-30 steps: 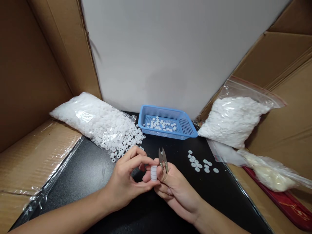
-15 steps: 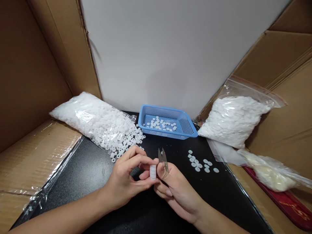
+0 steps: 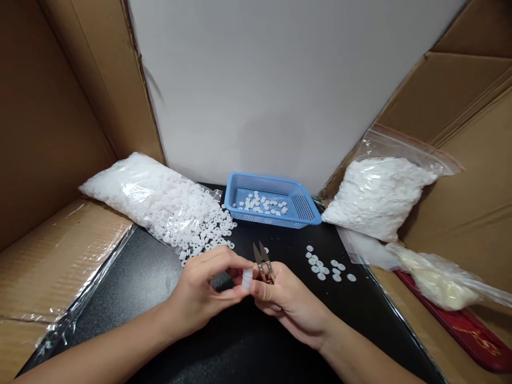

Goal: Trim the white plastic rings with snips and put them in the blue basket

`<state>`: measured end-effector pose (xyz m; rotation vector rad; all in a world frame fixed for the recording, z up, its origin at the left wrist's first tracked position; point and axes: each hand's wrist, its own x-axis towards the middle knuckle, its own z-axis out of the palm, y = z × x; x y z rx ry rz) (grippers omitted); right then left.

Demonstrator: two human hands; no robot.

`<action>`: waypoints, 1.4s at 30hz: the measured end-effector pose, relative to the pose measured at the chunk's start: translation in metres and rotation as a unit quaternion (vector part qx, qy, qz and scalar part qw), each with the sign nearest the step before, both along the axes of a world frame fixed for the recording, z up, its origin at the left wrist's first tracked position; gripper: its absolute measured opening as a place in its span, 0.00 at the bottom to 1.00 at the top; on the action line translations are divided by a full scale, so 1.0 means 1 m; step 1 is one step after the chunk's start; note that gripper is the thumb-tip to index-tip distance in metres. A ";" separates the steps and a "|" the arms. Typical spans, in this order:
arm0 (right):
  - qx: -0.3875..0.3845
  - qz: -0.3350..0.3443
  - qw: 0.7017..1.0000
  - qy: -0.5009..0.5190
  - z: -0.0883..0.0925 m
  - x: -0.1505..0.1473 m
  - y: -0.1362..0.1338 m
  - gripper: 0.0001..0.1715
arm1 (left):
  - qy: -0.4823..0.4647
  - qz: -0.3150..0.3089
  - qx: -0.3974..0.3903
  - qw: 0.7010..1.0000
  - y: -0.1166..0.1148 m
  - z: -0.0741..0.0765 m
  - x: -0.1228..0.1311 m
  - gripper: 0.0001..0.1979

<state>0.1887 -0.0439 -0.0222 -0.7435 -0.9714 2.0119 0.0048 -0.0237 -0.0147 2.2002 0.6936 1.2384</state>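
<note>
Between the thumb and fingers of my left hand [image 3: 212, 280] is a short, slightly tilted stack of white plastic rings [image 3: 247, 278]. My right hand [image 3: 290, 298] holds a pair of thread snips [image 3: 263, 262], blades pointing up and away from me. The right thumb presses against the side of the stack. What the other right fingers touch behind it is hidden. Left of my hands, loose white rings [image 3: 208, 234] spill from a clear plastic bag [image 3: 144, 192]. Several flat white discs [image 3: 320, 266] lie to the right on the black table [image 3: 240, 346].
A blue perforated basket [image 3: 276, 221] with several white pieces stands at the back. At the right are a zip bag of white material [image 3: 380, 197], a bag with a pale yellowish content [image 3: 444, 282] and a red object [image 3: 468, 330]. Cardboard walls [image 3: 464, 122] flank the table.
The stack of rings has tilted in my left fingers, and my right thumb has moved onto its side. The snips have shifted slightly left with my right hand.
</note>
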 end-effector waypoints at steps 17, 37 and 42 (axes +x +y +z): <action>-0.025 -0.042 0.999 0.003 0.004 -0.003 -0.006 0.21 | -0.044 0.022 -0.030 0.998 0.000 0.003 0.000 0.09; -0.131 -0.119 0.983 0.046 0.001 -0.015 -0.010 0.16 | 0.023 0.001 0.027 0.999 -0.004 0.000 -0.002 0.09; -0.067 -0.088 0.994 0.018 0.005 -0.014 -0.008 0.14 | -0.040 0.011 -0.073 0.997 -0.003 0.001 0.000 0.08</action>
